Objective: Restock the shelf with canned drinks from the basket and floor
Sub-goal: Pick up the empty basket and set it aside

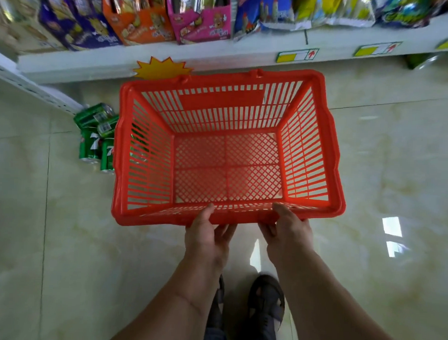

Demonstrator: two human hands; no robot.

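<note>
An orange plastic basket (336,159) fills the middle of the view, with nothing inside it. My left hand (207,236) grips its near rim, thumb over the top and fingers underneath. My right hand (289,229) grips the same rim a little to the right, in the same way. Several green drink cans (93,133) lie and stand on the floor just left of the basket, partly hidden behind its left wall. The white shelf (222,56) runs across the top of the view, beyond the basket.
Snack boxes (137,24) and bags (327,10) line the shelf. A yellow starburst tag (158,69) hangs from its edge. A white shelf upright (29,84) slants at left. My feet in dark sandals (263,305) stand on the glossy tiled floor (392,280).
</note>
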